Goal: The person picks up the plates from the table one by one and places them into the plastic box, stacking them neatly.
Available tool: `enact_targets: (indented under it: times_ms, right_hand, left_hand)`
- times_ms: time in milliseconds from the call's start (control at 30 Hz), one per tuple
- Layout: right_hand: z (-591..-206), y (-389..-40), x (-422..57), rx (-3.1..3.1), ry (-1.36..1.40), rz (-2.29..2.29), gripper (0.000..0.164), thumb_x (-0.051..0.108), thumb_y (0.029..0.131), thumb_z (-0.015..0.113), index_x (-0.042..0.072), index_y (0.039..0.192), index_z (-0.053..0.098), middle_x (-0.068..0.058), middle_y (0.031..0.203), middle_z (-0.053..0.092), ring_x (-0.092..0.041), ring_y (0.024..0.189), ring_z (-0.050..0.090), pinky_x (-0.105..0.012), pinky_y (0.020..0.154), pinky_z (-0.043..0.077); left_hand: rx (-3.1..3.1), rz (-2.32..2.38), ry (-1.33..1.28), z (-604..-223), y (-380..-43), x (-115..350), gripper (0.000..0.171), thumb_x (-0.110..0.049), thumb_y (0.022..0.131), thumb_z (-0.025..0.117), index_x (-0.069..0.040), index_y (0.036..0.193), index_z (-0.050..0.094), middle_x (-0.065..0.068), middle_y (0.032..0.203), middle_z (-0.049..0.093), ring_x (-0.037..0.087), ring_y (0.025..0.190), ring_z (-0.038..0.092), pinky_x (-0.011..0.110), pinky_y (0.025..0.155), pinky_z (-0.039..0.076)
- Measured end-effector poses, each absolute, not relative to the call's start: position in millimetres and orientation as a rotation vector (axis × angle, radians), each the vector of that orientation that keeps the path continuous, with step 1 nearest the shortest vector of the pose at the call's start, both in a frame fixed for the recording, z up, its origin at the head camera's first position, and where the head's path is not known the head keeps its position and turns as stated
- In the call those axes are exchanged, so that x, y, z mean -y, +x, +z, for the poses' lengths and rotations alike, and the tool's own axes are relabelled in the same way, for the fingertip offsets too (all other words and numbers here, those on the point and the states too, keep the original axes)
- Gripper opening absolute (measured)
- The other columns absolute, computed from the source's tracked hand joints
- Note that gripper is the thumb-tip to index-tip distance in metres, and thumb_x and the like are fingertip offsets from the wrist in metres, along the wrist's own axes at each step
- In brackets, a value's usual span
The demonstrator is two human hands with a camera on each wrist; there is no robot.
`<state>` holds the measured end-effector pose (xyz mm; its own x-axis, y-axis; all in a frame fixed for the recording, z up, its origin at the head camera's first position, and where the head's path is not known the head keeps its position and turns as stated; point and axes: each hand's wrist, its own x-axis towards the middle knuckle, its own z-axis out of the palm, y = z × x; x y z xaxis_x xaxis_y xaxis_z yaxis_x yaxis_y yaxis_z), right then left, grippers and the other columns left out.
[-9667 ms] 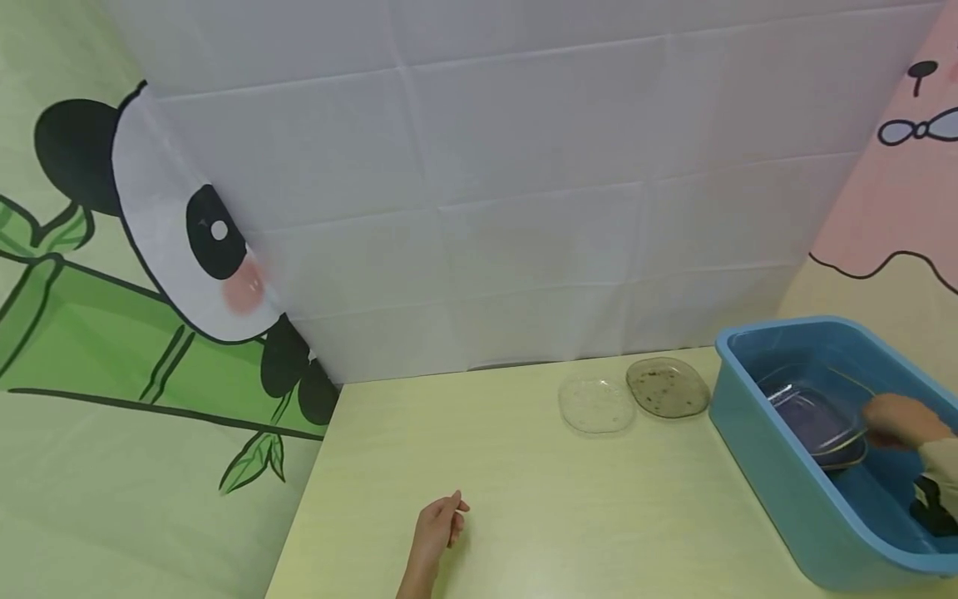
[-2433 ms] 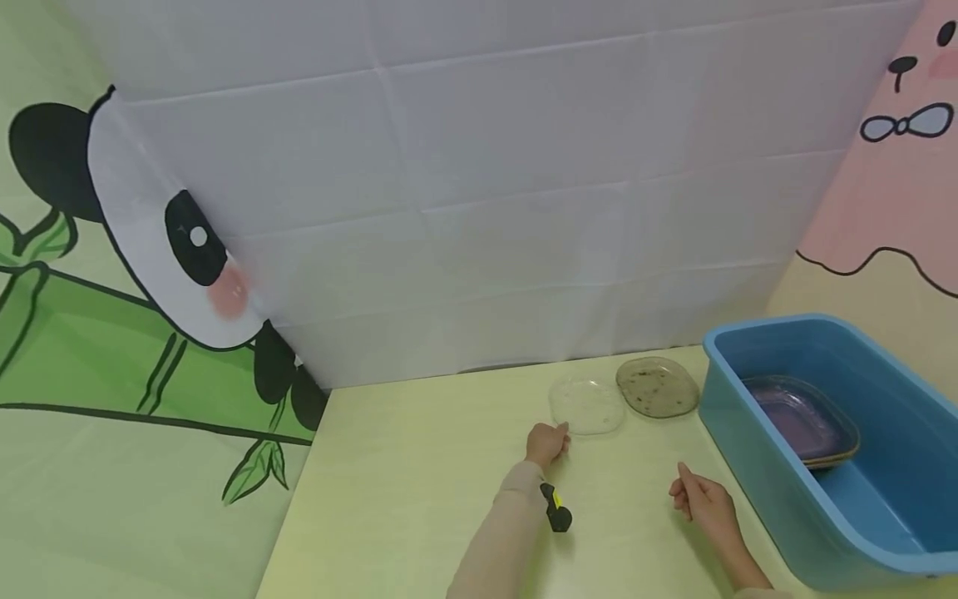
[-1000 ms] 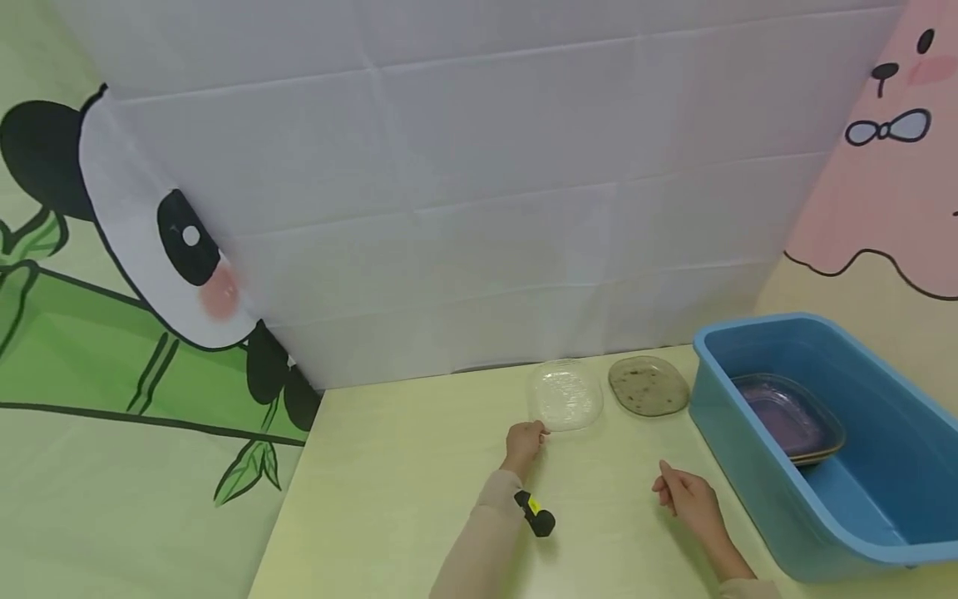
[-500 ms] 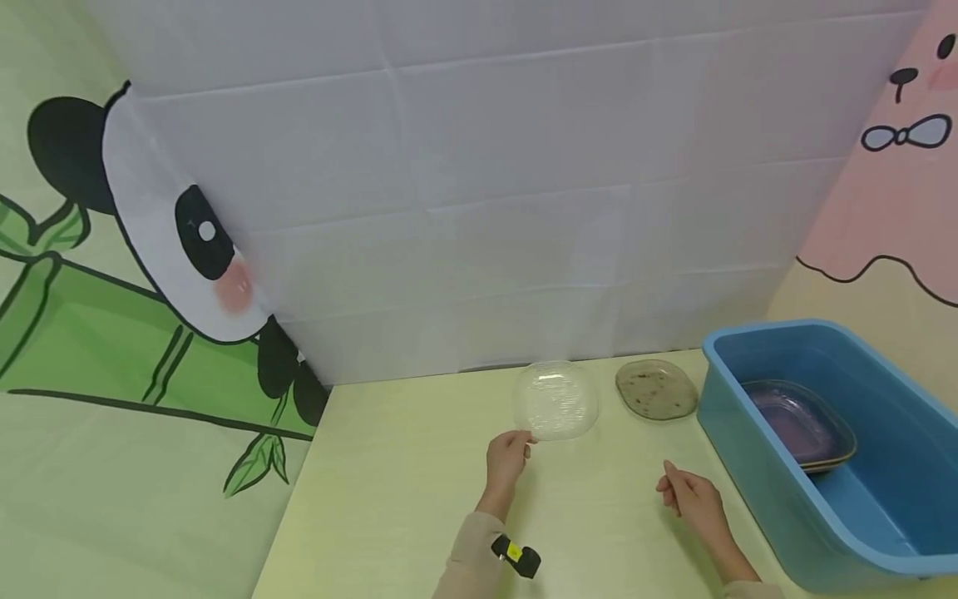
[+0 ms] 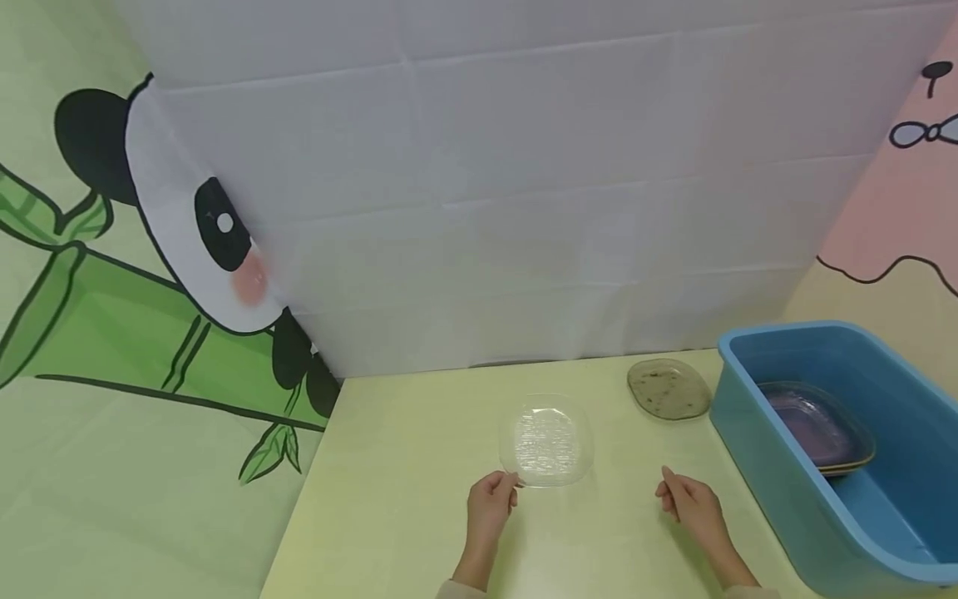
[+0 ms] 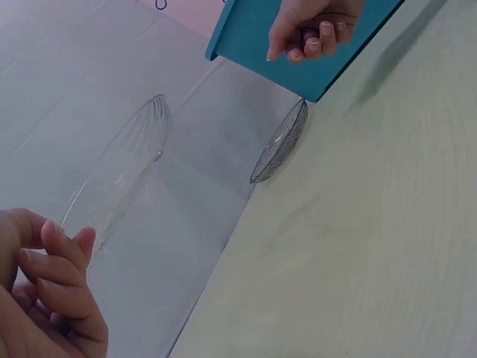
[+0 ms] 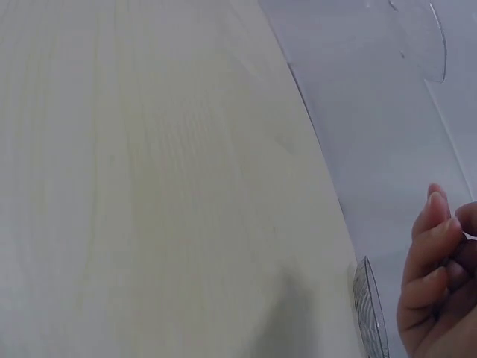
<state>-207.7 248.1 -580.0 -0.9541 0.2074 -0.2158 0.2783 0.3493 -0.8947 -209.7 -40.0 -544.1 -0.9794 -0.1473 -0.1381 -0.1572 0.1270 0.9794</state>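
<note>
A clear, ribbed glass plate (image 5: 546,441) is pinched at its near left edge between the thumb and fingers of my left hand (image 5: 490,503). In the left wrist view the clear plate (image 6: 123,171) is tilted and raised off the table, with my left hand (image 6: 52,291) at its lower end. My right hand (image 5: 694,503) hovers over the table to the right, fingers loosely curled around nothing. The right wrist view catches only part of the clear plate (image 7: 425,37) beyond my right hand (image 7: 440,283).
A smoky, speckled plate (image 5: 669,389) lies at the back of the pale table (image 5: 374,466). Right of it stands a blue plastic bin (image 5: 756,474) holding stacked purplish plates (image 5: 816,428) with a yellowish edge. A white cloth (image 5: 524,249) hangs behind.
My left hand has gripped the clear plate, drawn it away from beside the smoky plate, and brought it left and nearer. Earlier, my right hand was in the bin at a plate; now it is out.
</note>
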Motion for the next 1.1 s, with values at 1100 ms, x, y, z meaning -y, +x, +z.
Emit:
enact_targets:
  times_ms: [1100]
  right_hand:
    - [-551, -214, -194, -2.547, 0.140, -1.850, 0.049, 0.040, 0.097, 0.042, 0.001, 0.073, 0.058, 0.000, 0.056, 0.051, -0.007, 0.045, 0.042, -0.023, 0.047, 0.038]
  left_hand:
    - [-2.341, 2.132, -0.402, -555, -190, 9, 0.021, -0.015, 0.084, 0.059, 0.003, 0.074, 0.063, -0.008, 0.051, 0.044, 0.002, 0.043, 0.035, 0.017, 0.044, 0.026]
